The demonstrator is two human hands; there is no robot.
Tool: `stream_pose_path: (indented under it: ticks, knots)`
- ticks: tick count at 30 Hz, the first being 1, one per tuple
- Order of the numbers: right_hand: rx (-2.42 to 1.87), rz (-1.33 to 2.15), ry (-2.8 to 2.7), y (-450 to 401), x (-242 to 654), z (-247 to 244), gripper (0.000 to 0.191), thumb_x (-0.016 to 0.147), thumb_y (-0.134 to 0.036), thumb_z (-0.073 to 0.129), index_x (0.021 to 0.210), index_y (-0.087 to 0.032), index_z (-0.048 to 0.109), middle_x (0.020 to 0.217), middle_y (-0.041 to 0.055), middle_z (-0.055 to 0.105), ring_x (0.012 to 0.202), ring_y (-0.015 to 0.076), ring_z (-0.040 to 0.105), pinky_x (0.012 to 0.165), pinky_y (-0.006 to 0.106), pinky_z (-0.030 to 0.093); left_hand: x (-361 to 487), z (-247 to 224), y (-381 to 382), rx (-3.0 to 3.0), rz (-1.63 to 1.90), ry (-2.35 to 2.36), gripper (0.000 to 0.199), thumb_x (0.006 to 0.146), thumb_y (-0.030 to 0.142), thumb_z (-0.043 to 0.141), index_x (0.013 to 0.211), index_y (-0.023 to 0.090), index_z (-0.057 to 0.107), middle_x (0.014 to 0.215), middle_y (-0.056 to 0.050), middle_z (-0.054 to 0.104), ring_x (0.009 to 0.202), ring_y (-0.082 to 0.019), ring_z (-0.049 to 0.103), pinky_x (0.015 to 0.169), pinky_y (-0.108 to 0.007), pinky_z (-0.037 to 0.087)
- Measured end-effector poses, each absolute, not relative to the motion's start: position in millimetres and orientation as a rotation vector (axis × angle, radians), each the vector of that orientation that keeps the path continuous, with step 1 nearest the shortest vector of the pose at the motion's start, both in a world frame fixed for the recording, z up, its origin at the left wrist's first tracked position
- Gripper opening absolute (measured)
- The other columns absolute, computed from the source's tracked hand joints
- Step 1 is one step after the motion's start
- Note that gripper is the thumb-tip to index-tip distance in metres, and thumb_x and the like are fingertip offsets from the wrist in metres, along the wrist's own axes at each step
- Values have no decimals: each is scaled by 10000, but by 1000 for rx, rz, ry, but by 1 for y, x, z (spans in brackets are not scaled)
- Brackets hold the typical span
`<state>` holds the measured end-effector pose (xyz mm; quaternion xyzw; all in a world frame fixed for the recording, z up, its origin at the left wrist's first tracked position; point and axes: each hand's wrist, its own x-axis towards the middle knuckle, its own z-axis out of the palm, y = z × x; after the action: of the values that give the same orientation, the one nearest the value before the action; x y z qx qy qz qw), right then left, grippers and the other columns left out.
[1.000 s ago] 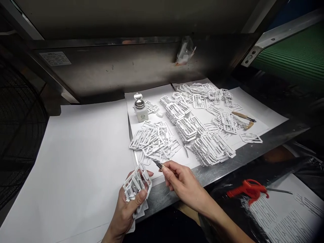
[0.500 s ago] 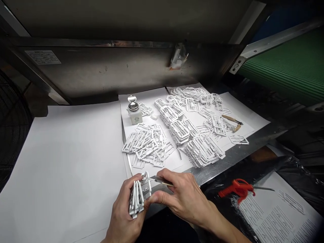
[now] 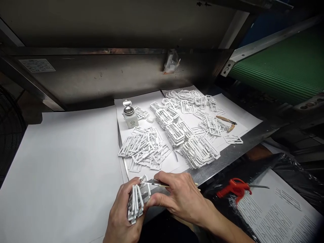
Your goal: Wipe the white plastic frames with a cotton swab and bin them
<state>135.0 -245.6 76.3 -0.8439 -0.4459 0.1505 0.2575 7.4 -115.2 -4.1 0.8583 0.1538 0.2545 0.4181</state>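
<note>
My left hand is closed around a fanned bunch of white slotted plastic frames, held upright near the table's front edge. The frame nearest the right stands apart from the others. My right hand grips a thin tool with a flat metal blade. A pale, stick-like part runs beside the blade, and most of the handle is hidden by the fingers. The tip is at the top of the separated frame; whether it touches cannot be made out. My right thumb rests near the frame's lower edge.
Loose frames lie beyond my hands, with stacked frames to their right. A lidded bottle stands behind. Wooden-handled tools and a small metal tool lie on the paper. A red air gun sits at right.
My right hand has brought the blade leftward, from beside the separated frame to its top. The camera view has shifted slightly; the left hand still holds the bunch.
</note>
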Motion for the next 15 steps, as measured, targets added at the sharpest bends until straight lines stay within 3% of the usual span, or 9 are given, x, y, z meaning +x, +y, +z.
stream_pose_path:
  ticks: [10,15]
  knots:
    - [-2371,126,-1313,-243,133,67,505,786,-710,333,747,-232,490,585,-49,560,520,97,494,498,241,180,7,0,-112,2193,647,322,383,838,300,542,1183,206,405,1027,-79,578,821,-178,618,612,-249,507]
    - [-2398,-3,-1343,-242,131,64,525,773,-719,323,720,-226,493,549,-42,544,486,97,489,479,247,177,7,2,-112,2174,645,312,375,836,281,548,1179,210,413,1023,-69,575,801,-161,617,615,-237,509]
